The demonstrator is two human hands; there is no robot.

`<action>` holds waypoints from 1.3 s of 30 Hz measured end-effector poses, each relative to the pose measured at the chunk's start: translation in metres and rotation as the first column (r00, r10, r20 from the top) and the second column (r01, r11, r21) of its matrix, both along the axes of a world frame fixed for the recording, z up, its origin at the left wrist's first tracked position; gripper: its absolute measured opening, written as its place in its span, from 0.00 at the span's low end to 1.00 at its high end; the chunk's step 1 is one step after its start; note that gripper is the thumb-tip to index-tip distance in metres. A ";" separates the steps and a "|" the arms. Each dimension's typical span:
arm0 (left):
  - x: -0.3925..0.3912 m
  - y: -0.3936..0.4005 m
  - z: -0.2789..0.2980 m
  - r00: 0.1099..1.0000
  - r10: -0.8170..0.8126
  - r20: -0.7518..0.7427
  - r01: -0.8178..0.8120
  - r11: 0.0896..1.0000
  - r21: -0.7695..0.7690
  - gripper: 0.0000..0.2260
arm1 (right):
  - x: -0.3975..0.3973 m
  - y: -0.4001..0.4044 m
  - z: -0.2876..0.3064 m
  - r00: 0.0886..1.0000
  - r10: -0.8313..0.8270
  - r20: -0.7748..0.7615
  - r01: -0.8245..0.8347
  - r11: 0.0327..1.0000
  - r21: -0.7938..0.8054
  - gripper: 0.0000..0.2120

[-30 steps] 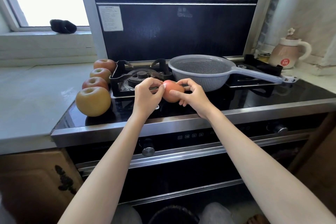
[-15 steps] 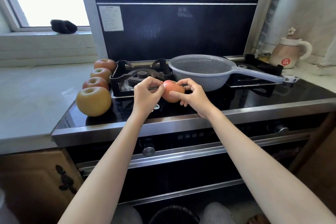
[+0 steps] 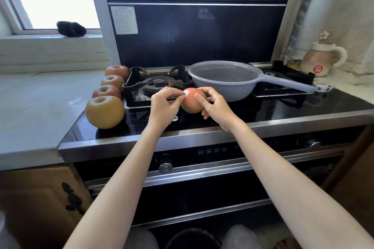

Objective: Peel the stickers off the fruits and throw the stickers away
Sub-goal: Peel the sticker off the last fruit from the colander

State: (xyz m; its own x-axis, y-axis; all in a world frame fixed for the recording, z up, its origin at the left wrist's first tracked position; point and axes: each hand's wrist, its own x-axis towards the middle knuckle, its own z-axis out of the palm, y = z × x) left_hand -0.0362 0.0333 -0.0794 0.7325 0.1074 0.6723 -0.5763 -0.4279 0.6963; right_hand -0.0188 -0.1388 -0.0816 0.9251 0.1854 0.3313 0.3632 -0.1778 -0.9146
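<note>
My right hand grips a reddish-orange fruit above the front of the black stove top. A small white round sticker shows on the fruit's upper left side. My left hand pinches that sticker between thumb and forefinger; I cannot tell whether it is still stuck. Several more fruits stand in a row along the stove's left edge: a large yellow-brown one nearest, then a red one, a yellowish one and a red one at the back.
A grey plastic colander with a long handle rests on the stove behind my hands. The left gas burner sits beside the fruit row. A ceramic kettle stands at the far right. A dark round bin shows below, between my knees.
The white sticker has come into sight at my left fingertips, on the fruit's upper left. Both hands stay in place around the fruit.
</note>
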 end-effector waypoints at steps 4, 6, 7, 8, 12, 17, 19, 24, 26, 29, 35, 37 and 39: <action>0.000 0.001 0.000 0.999 0.015 0.050 -0.019 0.998 0.067 0.04 | 0.001 0.000 0.000 1.000 -0.004 -0.007 0.004 1.000 -0.012 0.12; 0.000 0.000 0.000 0.997 0.021 0.077 -0.028 0.995 0.094 0.04 | 0.001 0.000 0.000 1.000 -0.005 -0.005 0.005 1.000 -0.018 0.12; 0.000 0.000 0.000 0.996 0.021 0.089 -0.030 0.994 0.107 0.04 | 0.001 0.000 0.000 1.000 -0.006 -0.006 0.006 1.000 -0.019 0.12; -0.001 0.000 0.000 0.995 0.018 0.098 -0.030 0.993 0.116 0.04 | 0.002 0.000 0.000 1.000 -0.008 -0.009 0.008 1.000 -0.019 0.13; -0.001 0.000 0.000 0.994 0.005 0.109 -0.019 0.991 0.134 0.06 | 0.002 0.001 0.000 1.000 -0.013 -0.022 0.012 1.000 -0.015 0.14; -0.001 0.000 0.000 0.993 -0.002 0.118 -0.017 0.988 0.156 0.06 | 0.002 0.001 0.000 0.999 -0.015 -0.028 0.015 1.000 -0.018 0.13; -0.001 0.000 0.000 0.993 0.004 0.120 -0.024 0.985 0.172 0.06 | 0.001 0.000 0.000 1.000 -0.012 -0.029 0.011 1.000 -0.020 0.12; -0.002 -0.001 0.002 0.987 0.025 0.161 -0.067 0.963 0.262 0.05 | 0.001 0.000 0.000 0.999 -0.010 -0.038 0.010 1.000 -0.018 0.13; -0.004 -0.003 0.003 0.982 0.042 0.183 -0.097 0.946 0.308 0.06 | 0.000 0.000 0.001 0.999 -0.011 -0.040 0.010 1.000 -0.016 0.14; -0.008 -0.006 0.004 0.976 0.064 0.206 -0.136 0.923 0.360 0.06 | 0.000 0.000 0.001 0.999 -0.014 -0.039 0.013 1.000 -0.015 0.14; -0.011 -0.008 0.007 0.974 0.083 0.213 -0.169 0.889 0.426 0.07 | 0.000 0.000 0.001 0.999 -0.011 -0.041 0.010 1.000 -0.026 0.14; -0.011 -0.008 0.007 0.975 0.087 0.206 -0.171 0.885 0.434 0.07 | 0.000 0.000 0.001 0.999 -0.012 -0.041 0.011 1.000 -0.027 0.14; -0.011 -0.008 0.007 0.975 0.093 0.201 -0.174 0.881 0.439 0.07 | 0.000 0.000 0.001 0.999 -0.010 -0.043 0.009 1.000 -0.029 0.14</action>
